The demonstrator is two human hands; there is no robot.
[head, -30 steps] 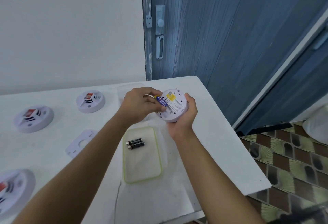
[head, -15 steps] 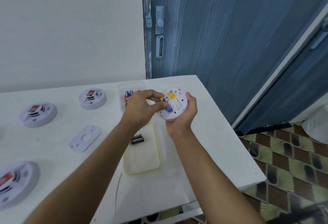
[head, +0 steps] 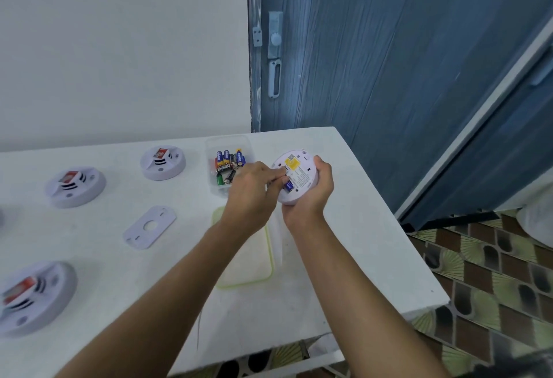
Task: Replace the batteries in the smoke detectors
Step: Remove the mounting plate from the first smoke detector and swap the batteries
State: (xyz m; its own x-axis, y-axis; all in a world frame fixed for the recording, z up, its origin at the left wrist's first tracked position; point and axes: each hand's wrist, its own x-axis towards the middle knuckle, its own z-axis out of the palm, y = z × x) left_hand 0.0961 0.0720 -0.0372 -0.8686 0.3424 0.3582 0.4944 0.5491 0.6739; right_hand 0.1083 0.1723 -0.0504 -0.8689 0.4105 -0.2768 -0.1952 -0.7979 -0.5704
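Smooth, matt white plastic on the smoke detector (head: 302, 175), and a yellow label (head: 292, 164) on its back that looks like paper. The battery (head: 289, 186) in it shows a glossy blue wrap. Behind is a clear plastic box (head: 229, 140), its walls shiny. The mounting plate (head: 149, 226) is the same matt white plastic. The surface (head: 359, 258) is white, matt and faintly scuffed. The door (head: 389, 63) is blue-painted wood with rough grain. The floor tiles (head: 493, 273) have a slight sheen.

Bright, even, diffuse light; shadows faint. Slight motion blur throughout. Wide-angle bending at edges. No glare.
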